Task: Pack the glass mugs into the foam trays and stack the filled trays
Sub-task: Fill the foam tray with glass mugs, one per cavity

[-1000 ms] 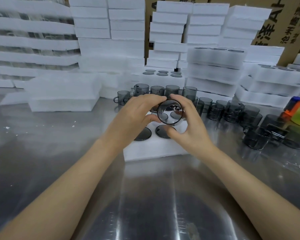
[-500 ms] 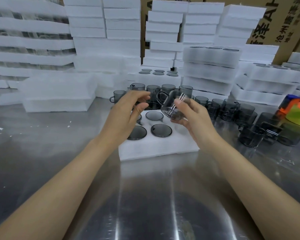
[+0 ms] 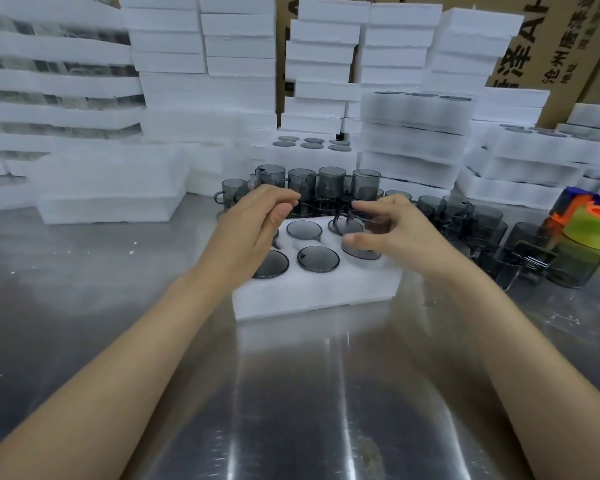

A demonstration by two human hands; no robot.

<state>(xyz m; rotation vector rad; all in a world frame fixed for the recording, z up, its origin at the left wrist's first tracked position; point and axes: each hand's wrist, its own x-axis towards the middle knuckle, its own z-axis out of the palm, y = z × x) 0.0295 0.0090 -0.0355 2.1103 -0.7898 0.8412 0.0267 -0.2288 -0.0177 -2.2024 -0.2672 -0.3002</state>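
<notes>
Glass mug [image 3: 364, 251] is being seated in the foam tray's [image 3: 312, 296] near-right pocket, right hand [image 3: 406, 230] pinching it for alignment; left hand [image 3: 253, 226] is hovering slack, empty.

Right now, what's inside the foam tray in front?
Grey mugs fill three visible holes of the tray; the right grip holds another mug at the front-right hole. The left grip covers the far-left hole.

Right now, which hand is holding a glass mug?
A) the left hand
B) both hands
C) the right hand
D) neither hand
C: the right hand has its thumb and fingers round a glass mug at the foam tray, while the left hand holds nothing.
</notes>
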